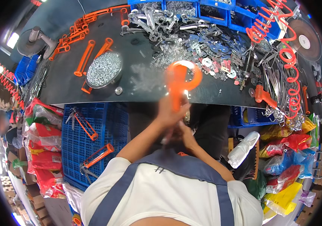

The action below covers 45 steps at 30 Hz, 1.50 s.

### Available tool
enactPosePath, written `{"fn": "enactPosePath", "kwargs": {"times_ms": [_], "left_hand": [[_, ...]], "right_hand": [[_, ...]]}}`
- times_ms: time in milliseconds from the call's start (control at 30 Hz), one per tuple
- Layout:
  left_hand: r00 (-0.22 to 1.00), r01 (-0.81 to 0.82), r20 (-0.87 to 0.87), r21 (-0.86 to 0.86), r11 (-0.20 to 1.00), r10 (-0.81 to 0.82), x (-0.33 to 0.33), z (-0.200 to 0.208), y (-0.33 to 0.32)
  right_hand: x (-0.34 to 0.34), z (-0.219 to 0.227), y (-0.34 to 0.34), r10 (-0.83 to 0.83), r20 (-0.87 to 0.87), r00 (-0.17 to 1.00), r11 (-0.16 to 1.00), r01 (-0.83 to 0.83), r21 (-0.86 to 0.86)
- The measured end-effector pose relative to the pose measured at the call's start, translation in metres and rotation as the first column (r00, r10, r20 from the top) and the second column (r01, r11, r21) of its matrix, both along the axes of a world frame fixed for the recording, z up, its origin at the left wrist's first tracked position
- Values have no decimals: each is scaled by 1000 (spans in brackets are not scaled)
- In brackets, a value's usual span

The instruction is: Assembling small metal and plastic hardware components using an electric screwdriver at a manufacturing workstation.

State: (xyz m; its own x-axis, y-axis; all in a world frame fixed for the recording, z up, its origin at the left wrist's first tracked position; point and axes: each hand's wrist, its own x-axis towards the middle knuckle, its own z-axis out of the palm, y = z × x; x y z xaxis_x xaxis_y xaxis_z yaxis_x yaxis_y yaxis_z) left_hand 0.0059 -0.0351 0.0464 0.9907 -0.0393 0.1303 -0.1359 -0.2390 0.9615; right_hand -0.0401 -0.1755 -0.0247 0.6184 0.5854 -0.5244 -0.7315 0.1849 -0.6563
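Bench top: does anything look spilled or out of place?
One round metal piece lies alone beside the heaped dish, near the front edge, apart from other loose parts. Small metal parts also lie piled on the bench, though that may be deliberate. The orange frame in the left hand is too blurred to check for damage.

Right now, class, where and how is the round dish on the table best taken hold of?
Probably by the rim of the dish, coming from the right, since orange frames crowd its left and far sides. It is wide, round and filled with small metal pieces, so a level grip seems safest against spilling.
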Motion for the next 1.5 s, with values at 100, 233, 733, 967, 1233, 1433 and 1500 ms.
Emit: {"fn": "enactPosePath", "kwargs": {"times_ms": [100,233,733,967,1233,1433,1500], "left_hand": [[907,291,411,-462,838,-88,-26,47,22],[831,411,537,-769,490,144,-29,118,92],[899,362,437,-701,614,-29,-32,59,30],[941,118,337,-239,964,-32,5,-14,-2],[939,30,331,-333,943,87,13,-3,-5],[923,-6,367,-282,959,114,13,-3,-6],[926,1,363,-265,964,99,13,-10,-4]], "right_hand": [[-2,-6,-21,200,885,421,711,559,-427],[-17,12,-52,305,896,322,914,166,-371],[115,72,-14,370,928,33,797,503,-336],[130,54,-8,372,928,5,867,355,-349],[132,45,-11,321,946,-36,812,525,-255],[150,55,-24,422,896,-141,903,152,-402],[142,67,-27,329,944,2,911,262,-318]]}}
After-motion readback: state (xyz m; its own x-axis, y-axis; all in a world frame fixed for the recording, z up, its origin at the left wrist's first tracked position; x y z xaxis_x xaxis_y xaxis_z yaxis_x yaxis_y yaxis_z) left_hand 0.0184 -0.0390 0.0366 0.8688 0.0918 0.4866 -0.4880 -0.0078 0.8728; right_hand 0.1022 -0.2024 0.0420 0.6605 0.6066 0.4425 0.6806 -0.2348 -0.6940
